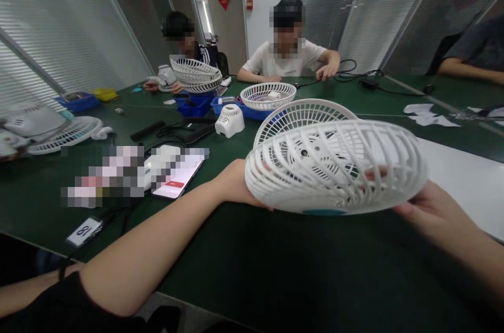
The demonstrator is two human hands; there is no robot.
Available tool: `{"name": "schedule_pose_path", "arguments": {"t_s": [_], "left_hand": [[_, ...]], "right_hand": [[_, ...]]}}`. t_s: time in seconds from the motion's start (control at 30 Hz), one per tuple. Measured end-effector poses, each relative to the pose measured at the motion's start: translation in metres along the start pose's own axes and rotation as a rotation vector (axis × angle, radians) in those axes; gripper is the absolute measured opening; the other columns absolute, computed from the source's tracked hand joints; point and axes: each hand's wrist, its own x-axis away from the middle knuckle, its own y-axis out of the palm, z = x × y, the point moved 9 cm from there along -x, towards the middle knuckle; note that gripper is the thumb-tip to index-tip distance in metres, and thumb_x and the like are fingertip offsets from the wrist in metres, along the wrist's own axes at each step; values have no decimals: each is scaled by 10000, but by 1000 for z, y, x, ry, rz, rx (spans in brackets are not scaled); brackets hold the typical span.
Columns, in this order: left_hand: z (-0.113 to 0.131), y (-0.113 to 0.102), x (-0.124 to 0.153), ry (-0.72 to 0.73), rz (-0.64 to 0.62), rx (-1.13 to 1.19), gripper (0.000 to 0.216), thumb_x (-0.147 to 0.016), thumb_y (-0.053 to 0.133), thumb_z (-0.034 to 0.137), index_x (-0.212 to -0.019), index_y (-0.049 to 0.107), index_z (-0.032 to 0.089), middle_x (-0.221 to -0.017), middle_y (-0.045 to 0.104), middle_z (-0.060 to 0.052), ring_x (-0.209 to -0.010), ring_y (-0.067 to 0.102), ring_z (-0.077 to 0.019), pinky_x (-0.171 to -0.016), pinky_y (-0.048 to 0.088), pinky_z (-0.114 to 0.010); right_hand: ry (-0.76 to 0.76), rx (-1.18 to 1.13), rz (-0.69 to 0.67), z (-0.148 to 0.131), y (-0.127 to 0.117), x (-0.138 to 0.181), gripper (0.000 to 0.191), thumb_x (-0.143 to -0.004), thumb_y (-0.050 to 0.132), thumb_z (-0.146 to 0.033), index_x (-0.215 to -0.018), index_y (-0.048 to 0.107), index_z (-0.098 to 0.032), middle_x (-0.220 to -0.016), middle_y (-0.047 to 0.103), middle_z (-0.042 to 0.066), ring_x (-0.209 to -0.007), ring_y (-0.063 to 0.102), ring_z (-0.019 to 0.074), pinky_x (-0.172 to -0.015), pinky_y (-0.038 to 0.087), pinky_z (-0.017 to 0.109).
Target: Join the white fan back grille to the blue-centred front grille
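While both hands hold the grille [334,165] up off the table [275,270], nothing else supports it, so that is where the risk sits. Table is green, with a white sheet [464,175] right of the grille. Grille is white, domed and slatted, tilted with its rim toward the camera; a second guard [303,112] stands just behind the grille, close enough that I can't tell if the two touch.

Left hand [236,183] is at the grille's left rim, mostly hidden behind it, so finger spread can't be told, though it looks like a grip on the rim. Right hand [423,204] is at the grille's right rim, fingers closed onto the edge, some showing through the slats.

Likely failures, judged:
- Edge-only grip on a wide light shell; if one hand slips, the grille tips or drops to the table.
- Thin slats could flex or snap if squeezed hard.
- Swinging it back could knock the guard behind the grille.
- Fingers poking through slats could get pinched.

Left of the grille: a phone [179,175] with cables, a motor cover [229,120] further back, and a numbered tag [83,230] nearer the camera. Two other people sit beyond the grille, with more grilles and blue trays [195,104].
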Motion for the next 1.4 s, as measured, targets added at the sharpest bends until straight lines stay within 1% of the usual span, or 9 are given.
{"name": "schedule_pose_path", "arguments": {"t_s": [0.1, 0.2, 0.3, 0.4, 0.47, 0.57, 0.93, 1.1, 1.4], "left_hand": [[-7, -25, 2, 36, 241, 76, 1155, -576, 777, 783, -1520, 359, 265, -1464, 533, -142, -1342, 519, -378, -1109, 448, -543], [-17, -42, 6, 51, 432, 13, 1351, -547, 803, 773, -1598, 95, 303, -1572, 350, -187, -1405, 419, -420, -1128, 395, -612], [-21, -33, 1, 56, 343, -88, 1393, -553, 790, 782, -1602, -2, 324, -1624, 235, -202, -1470, 297, -456, -1174, 301, -656], [-23, -25, -2, 24, 266, -135, 1399, -604, 770, 770, -1597, -93, 296, -1648, 162, -227, -1508, 215, -461, -1195, 259, -658], [-23, -22, -3, -7, 233, -141, 1374, -640, 765, 748, -1597, -104, 284, -1659, 136, -230, -1524, 184, -453, -1206, 243, -653], [-22, -21, -3, -12, 215, -123, 1383, -646, 774, 730, -1593, -132, 290, -1672, 116, -222, -1533, 176, -440, -1215, 238, -644], [-23, -23, -5, 34, 218, -120, 1416, -613, 793, 729, -1598, -122, 284, -1679, 104, -222, -1534, 175, -434, -1217, 246, -636], [-23, -28, -4, 20, 236, -103, 1362, -606, 796, 731, -1609, -7, 281, -1665, 188, -213, -1518, 241, -428, -1213, 269, -620], [-23, -27, -6, 0, 214, -151, 1333, -648, 767, 740, -1610, -25, 266, -1671, 174, -200, -1512, 250, -437, -1201, 296, -635]], "right_hand": [[25, -130, 73, -4, 6, -6, 471, -884, 633, -567, -1301, 552, -364, -919, 691, 30, -631, 659, 186, -564, 595, 316], [5, -124, 114, -11, 14, -8, 705, -867, 710, -452, -1464, 336, -440, -947, 657, -3, -578, 617, 145, -482, 549, 270], [-58, 106, 166, -19, 13, -7, 850, -856, 726, -430, -1546, 229, -462, -1308, 566, 90, -753, 652, 183, -527, 566, 320], [-208, 395, 174, -29, 11, -7, 962, -814, 739, -524, -1595, 188, -416, -1572, 325, 156, -1201, 572, 370, -758, 608, 503], [-290, 518, 100, -29, 16, -10, 1149, -754, 784, -558, -1628, 69, -351, -1649, 199, 170, -1429, 353, 452, -1034, 470, 645], [-301, 553, -14, -20, 22, -14, 1245, -767, 783, -538, -1631, -73, -271, -1678, 149, 168, -1506, 254, 415, -1204, 294, 617], [-145, 412, -15, -11, 15, -16, 1178, -748, 798, -550, -1632, 53, -323, -1682, 189, 99, -1480, 336, 404, -1164, 371, 633], [-146, 336, -34, -13, 16, -16, 1173, -747, 807, -521, -1629, 62, -319, -1692, 144, 98, -1515, 265, 385, -1153, 399, 603], [-157, 305, -41, -15, 18, -17, 1183, -712, 836, -517, -1609, 86, -342, -1680, 170, 121, -1526, 247, 362, -1153, 403, 589]]}}
